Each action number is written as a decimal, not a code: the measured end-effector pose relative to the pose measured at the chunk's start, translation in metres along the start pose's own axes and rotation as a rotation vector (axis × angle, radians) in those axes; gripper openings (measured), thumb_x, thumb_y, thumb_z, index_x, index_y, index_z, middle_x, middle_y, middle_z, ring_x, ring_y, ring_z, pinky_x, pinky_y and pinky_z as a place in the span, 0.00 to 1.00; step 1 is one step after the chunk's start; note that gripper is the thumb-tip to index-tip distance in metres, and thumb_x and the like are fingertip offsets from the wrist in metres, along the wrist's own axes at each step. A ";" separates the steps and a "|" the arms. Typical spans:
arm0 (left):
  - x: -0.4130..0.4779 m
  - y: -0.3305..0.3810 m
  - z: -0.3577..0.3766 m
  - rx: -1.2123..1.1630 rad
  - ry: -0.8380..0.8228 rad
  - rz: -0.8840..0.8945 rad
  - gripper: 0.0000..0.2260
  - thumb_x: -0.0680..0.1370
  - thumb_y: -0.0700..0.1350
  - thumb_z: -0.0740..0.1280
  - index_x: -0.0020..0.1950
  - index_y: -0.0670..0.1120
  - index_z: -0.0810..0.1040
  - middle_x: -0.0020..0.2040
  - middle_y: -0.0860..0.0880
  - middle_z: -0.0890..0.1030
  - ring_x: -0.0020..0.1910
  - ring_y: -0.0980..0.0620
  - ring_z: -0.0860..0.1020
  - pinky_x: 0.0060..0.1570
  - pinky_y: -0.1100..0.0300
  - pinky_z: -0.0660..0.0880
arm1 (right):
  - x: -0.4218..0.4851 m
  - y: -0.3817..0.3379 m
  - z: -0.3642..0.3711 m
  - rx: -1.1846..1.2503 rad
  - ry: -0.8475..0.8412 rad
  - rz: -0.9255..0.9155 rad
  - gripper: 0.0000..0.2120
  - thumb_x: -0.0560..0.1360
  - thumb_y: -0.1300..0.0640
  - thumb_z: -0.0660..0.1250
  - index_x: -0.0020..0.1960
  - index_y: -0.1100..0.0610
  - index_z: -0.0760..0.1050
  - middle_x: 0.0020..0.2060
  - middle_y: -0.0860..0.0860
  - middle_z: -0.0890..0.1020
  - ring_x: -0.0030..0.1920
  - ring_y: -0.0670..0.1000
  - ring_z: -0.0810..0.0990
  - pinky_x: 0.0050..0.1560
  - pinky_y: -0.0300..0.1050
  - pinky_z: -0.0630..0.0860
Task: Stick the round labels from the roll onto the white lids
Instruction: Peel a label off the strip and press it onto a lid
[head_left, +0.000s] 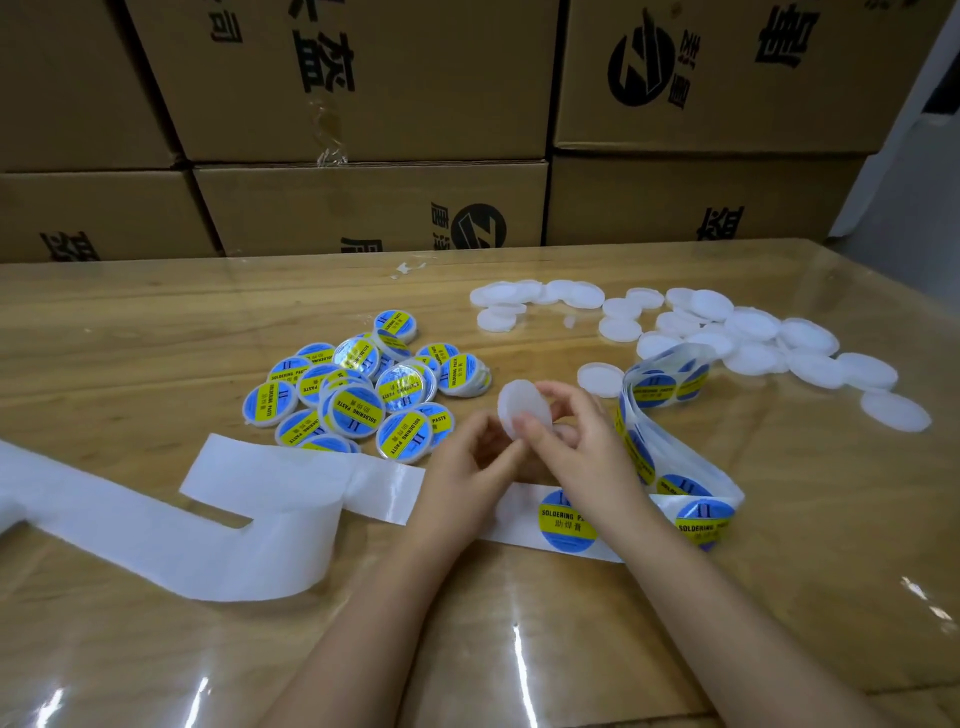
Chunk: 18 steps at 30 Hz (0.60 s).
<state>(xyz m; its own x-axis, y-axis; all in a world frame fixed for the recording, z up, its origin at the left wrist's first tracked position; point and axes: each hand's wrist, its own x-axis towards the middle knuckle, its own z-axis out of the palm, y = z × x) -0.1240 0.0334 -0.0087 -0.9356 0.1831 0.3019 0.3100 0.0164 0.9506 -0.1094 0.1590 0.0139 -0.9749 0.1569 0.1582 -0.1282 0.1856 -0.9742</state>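
Fingers of the right hand pinch a white lid, thumb on its near face and the others behind it. The lid is held tilted above the tabletop. Fingers of the left hand are curled against the lid's lower left edge and grip it there. Directly below both sets of fingers lies the label strip, with one round label (blue and yellow, printed SOLDERING PASTE) partly under the right wrist. Right of the fingers the strip loops up into the loose roll. Left of the fingers the emptied backing paper trails away across the tabletop. Beyond and left of the fingers is a pile of labelled lids. Beyond and right of them lie unlabelled white lids, the nearest bare lid close to the right fingers. Stacked cardboard boxes stand behind the tabletop.
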 end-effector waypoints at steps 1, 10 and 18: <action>0.001 0.001 -0.002 -0.055 0.011 -0.019 0.05 0.77 0.38 0.68 0.48 0.48 0.78 0.41 0.52 0.84 0.44 0.52 0.83 0.45 0.59 0.78 | 0.001 0.000 -0.003 0.030 0.028 0.017 0.08 0.76 0.54 0.67 0.54 0.48 0.73 0.50 0.52 0.78 0.43 0.47 0.83 0.46 0.42 0.79; 0.009 0.001 -0.014 -0.147 0.071 -0.096 0.09 0.80 0.46 0.63 0.49 0.55 0.83 0.35 0.54 0.81 0.36 0.55 0.79 0.44 0.61 0.78 | 0.004 -0.006 -0.014 0.116 -0.042 0.050 0.06 0.76 0.60 0.66 0.52 0.52 0.77 0.32 0.46 0.78 0.30 0.40 0.75 0.37 0.31 0.74; 0.011 0.006 -0.011 -0.341 0.007 -0.176 0.13 0.80 0.50 0.59 0.50 0.49 0.82 0.37 0.50 0.79 0.34 0.55 0.78 0.42 0.60 0.78 | 0.002 -0.007 -0.014 0.191 -0.069 0.111 0.03 0.77 0.61 0.65 0.49 0.60 0.77 0.30 0.47 0.79 0.31 0.42 0.77 0.37 0.34 0.76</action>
<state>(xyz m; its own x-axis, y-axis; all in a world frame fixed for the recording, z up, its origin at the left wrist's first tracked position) -0.1348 0.0250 0.0010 -0.9710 0.1999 0.1313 0.0716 -0.2808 0.9571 -0.1075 0.1715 0.0235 -0.9943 0.0978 0.0429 -0.0448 -0.0174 -0.9988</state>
